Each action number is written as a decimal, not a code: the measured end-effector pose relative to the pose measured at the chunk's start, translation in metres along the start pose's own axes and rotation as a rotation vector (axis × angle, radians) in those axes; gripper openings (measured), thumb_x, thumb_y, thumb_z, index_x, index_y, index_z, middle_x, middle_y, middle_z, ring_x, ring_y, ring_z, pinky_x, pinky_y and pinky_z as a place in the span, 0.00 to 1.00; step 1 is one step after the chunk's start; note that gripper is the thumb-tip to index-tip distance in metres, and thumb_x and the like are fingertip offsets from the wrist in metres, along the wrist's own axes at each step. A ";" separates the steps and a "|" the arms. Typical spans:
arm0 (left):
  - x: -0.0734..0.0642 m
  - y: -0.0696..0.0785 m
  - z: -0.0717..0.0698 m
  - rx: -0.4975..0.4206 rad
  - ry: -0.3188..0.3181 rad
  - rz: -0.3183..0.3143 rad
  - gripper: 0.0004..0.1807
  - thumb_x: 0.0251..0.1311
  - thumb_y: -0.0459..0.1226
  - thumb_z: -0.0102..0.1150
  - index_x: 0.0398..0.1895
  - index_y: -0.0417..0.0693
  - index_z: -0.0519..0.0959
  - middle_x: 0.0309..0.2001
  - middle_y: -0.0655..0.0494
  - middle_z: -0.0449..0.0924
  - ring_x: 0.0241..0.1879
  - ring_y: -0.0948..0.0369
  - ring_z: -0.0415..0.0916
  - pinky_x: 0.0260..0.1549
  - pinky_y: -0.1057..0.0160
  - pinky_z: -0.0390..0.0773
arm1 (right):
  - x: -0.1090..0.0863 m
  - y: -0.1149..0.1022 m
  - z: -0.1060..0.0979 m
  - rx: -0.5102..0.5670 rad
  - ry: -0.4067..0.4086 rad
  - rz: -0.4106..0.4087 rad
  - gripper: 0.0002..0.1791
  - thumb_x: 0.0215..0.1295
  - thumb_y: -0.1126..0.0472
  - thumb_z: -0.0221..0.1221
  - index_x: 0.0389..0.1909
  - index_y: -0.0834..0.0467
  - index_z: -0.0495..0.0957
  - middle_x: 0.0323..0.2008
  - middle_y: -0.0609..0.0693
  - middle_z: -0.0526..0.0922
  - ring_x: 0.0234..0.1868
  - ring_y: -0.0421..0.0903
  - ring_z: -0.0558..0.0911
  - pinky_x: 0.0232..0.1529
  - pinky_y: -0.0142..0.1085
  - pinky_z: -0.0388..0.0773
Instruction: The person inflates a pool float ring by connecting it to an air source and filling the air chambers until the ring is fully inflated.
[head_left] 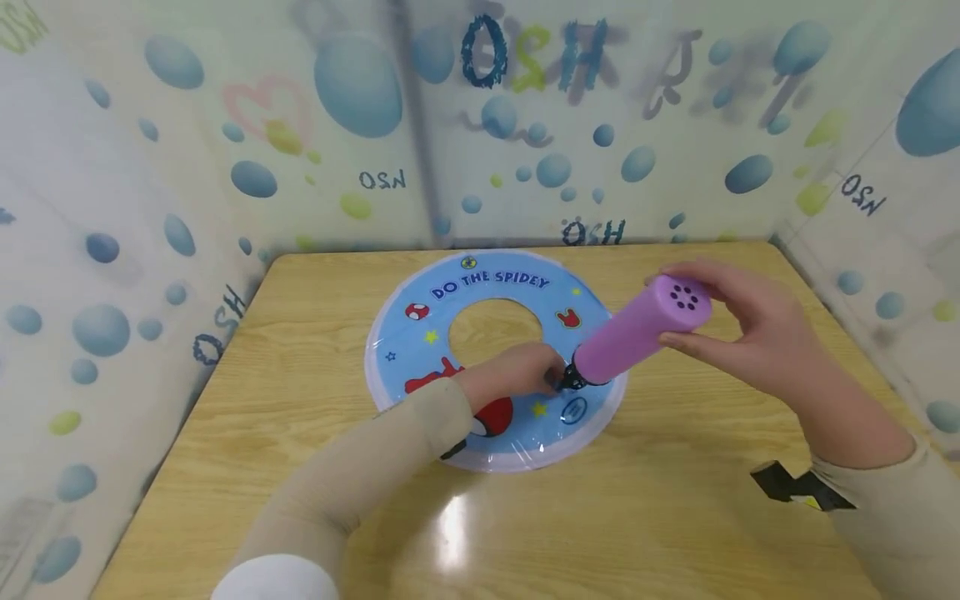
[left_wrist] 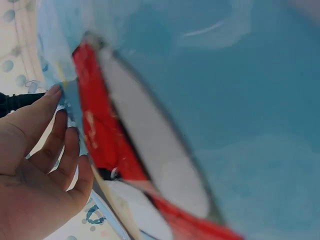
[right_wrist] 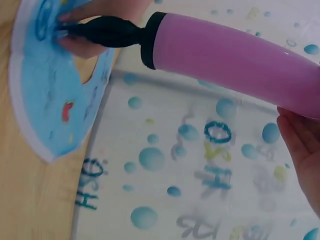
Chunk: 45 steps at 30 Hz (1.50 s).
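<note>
A blue inflatable swim ring [head_left: 408,337] with a pale rim and red cartoon prints lies on the table, its surface wrinkled in places. My right hand [head_left: 772,342] grips the rear end of a purple hand air pump [head_left: 622,337], which slants down leftward. The pump's black nozzle [right_wrist: 112,32] points into the ring's right side, where my left hand [head_left: 517,369] pinches the ring at the valve. In the left wrist view, thumb and forefinger [left_wrist: 53,91] meet beside the nozzle tip. The valve itself is hidden by the fingers.
The wooden table [head_left: 300,333] has its far edge against a wall sheet [head_left: 480,167] with blue spots and letters. Similar sheets stand at both sides. Black strap pieces [head_left: 802,486] show near the right sleeve [head_left: 892,517].
</note>
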<state>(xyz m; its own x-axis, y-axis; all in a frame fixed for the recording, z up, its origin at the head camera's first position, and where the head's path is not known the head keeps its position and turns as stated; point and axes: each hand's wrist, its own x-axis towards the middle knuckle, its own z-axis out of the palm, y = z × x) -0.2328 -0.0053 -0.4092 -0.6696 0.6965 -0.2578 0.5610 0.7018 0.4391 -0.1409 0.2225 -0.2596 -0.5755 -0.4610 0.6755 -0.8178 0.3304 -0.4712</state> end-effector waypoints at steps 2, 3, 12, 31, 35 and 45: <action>0.000 0.000 0.001 -0.005 -0.001 -0.003 0.13 0.48 0.41 0.65 0.40 0.55 0.80 0.33 0.67 0.77 0.35 0.70 0.71 0.41 0.71 0.72 | -0.010 -0.003 -0.008 -0.017 0.003 0.054 0.30 0.42 0.71 0.69 0.49 0.73 0.70 0.45 0.55 0.77 0.47 0.43 0.74 0.46 0.26 0.69; 0.000 -0.001 0.001 -0.009 0.000 -0.001 0.13 0.48 0.41 0.65 0.40 0.56 0.80 0.34 0.67 0.77 0.35 0.70 0.71 0.41 0.71 0.72 | -0.015 -0.004 -0.012 -0.018 0.008 0.077 0.31 0.38 0.75 0.68 0.49 0.74 0.70 0.45 0.56 0.77 0.46 0.43 0.74 0.46 0.26 0.69; 0.000 -0.002 0.001 0.001 0.017 0.030 0.14 0.47 0.41 0.66 0.40 0.57 0.82 0.36 0.66 0.79 0.36 0.71 0.71 0.41 0.73 0.71 | -0.065 -0.002 -0.038 -0.190 -0.013 0.360 0.40 0.37 0.81 0.65 0.57 0.62 0.67 0.49 0.48 0.75 0.49 0.35 0.72 0.47 0.18 0.66; 0.000 0.009 0.000 0.060 0.040 0.023 0.10 0.48 0.39 0.65 0.36 0.56 0.82 0.32 0.67 0.76 0.31 0.69 0.70 0.35 0.74 0.72 | -0.129 0.005 -0.052 -0.271 -0.052 0.673 0.28 0.42 0.65 0.70 0.48 0.52 0.74 0.39 0.40 0.78 0.34 0.30 0.77 0.33 0.17 0.70; 0.000 0.010 -0.001 0.044 0.036 0.014 0.09 0.49 0.39 0.65 0.36 0.55 0.82 0.31 0.67 0.76 0.31 0.68 0.70 0.34 0.74 0.72 | -0.131 0.006 -0.051 -0.282 -0.039 0.643 0.28 0.42 0.67 0.70 0.47 0.52 0.74 0.39 0.40 0.78 0.35 0.29 0.77 0.33 0.17 0.70; -0.004 0.003 -0.010 0.092 -0.002 0.058 0.14 0.49 0.42 0.65 0.42 0.58 0.81 0.36 0.68 0.77 0.34 0.70 0.70 0.40 0.72 0.72 | -0.139 0.005 -0.051 -0.291 -0.044 0.718 0.29 0.42 0.64 0.70 0.49 0.52 0.74 0.41 0.37 0.77 0.34 0.27 0.76 0.33 0.16 0.69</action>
<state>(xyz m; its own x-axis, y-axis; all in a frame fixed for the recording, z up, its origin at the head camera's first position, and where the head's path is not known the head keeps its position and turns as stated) -0.2331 -0.0078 -0.3981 -0.6336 0.7367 -0.2364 0.6411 0.6710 0.3725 -0.0649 0.3304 -0.3264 -0.9686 -0.0822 0.2345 -0.2130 0.7607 -0.6131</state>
